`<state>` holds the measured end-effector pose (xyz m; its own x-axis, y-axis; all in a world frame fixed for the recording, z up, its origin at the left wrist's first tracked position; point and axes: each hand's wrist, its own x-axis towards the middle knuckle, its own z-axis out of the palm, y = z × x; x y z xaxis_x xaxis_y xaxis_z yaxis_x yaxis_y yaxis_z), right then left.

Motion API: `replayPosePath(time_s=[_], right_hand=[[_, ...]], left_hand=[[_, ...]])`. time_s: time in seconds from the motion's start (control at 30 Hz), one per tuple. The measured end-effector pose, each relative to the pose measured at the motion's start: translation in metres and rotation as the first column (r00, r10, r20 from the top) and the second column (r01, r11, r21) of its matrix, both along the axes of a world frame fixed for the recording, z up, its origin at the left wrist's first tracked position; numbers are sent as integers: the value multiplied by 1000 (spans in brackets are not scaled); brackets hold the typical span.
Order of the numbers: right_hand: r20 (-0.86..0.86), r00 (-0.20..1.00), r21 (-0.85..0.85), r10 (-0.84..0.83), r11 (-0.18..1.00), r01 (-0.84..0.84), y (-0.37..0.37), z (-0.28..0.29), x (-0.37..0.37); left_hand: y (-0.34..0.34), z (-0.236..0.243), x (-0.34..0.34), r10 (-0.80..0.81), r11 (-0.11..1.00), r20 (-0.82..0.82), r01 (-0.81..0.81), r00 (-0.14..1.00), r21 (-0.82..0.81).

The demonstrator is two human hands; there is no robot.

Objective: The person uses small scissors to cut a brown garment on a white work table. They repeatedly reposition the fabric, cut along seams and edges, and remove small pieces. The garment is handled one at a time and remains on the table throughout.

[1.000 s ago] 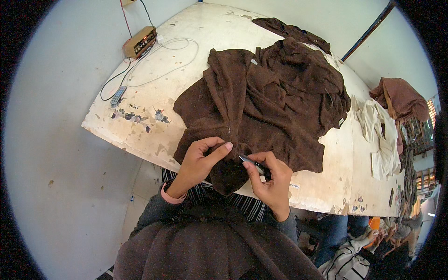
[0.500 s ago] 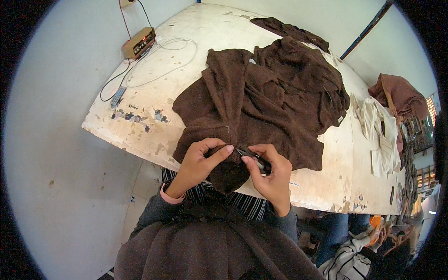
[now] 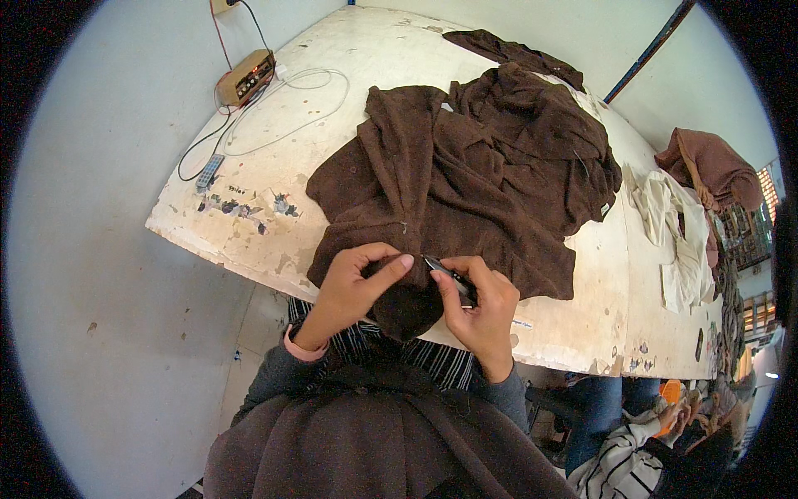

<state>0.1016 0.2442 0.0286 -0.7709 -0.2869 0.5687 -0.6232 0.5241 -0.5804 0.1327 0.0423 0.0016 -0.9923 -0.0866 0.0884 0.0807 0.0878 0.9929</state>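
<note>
A dark brown garment [image 3: 474,195] with a coarse knit-like surface lies rumpled across the table, and part of it hangs over the near edge toward me. My left hand [image 3: 359,281] is closed on a fold of it, thumb against the bent forefinger. In my right hand [image 3: 484,316] is a small pair of black thread snips [image 3: 454,281], gripped between thumb and fingers. The snips' pale tips point left, at the cloth beside my left thumb. Whether a thread lies between the blades is too small to tell.
The worn white table [image 3: 573,333] also bears another brown piece [image 3: 519,56] at the back, cream cloth [image 3: 675,224] and a folded brown bundle [image 3: 711,166] at right. A brown box [image 3: 247,76] with cables and a remote [image 3: 210,170] sit at left. Another person's striped sleeve [image 3: 619,461] shows lower right.
The snips' tips have come slightly away from the fold and show more plainly. My left hand keeps its pinch on the cloth almost unchanged.
</note>
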Motion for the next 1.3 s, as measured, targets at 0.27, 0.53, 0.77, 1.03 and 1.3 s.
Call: replayPosePath(time_s=[0.27,0.53,0.77,1.03,1.3], right_hand=[[271,956,-378,-116,900,217,36,-12,-12],[362,922,36,139,986,-163,28,-42,3],[296,946,199,134,960,-198,26,-69,5],[432,852,-456,296,887,-77,17,-43,-6],[479,868,-299,127,954,26,27,-15,-56]], left_hand=[[-137,-7,-25,669,432,-7,-381,743,818],[-85,-36,11,534,845,-183,-512,825,156],[-27,-13,43,-216,847,210,290,954,-446],[6,-38,18,156,515,-527,-524,836,-678],[-32,-20,-37,-126,981,5,126,992,-151]])
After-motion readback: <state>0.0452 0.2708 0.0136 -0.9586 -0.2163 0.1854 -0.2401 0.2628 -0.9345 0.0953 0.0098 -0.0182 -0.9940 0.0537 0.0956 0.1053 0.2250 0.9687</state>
